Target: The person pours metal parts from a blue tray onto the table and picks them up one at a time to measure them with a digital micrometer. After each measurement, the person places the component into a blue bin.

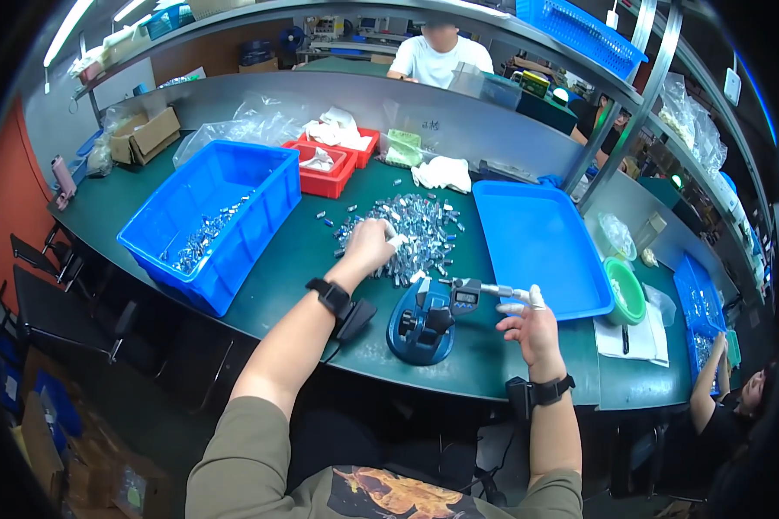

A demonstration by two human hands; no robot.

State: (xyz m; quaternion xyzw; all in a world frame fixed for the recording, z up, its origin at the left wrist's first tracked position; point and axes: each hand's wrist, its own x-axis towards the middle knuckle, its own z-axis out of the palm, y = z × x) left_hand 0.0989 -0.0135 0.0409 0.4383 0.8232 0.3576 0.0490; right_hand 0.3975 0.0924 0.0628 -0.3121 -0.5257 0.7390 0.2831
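Note:
A digital micrometer [466, 296] is clamped in a round blue stand [420, 333] near the table's front edge. My right hand [532, 333] is at its right end, with white-covered thumb and finger closed about the thimble knob and the other fingers loosely curled. Beyond the stand lies a heap of small shiny metal cylinders [424, 229]. My left hand [370, 246] reaches into the heap's left side with its fingers bent together. White covers show on its fingertips, which hide whatever is between them.
On the left stands a deep blue bin [255, 233] with more metal pieces. A flat blue tray [541, 251] lies to the right, beside a green bowl [625, 290] and papers [653, 342]. Red boxes [325, 177] and a white cloth [441, 173] line the back. Co-workers [446, 56] sit nearby.

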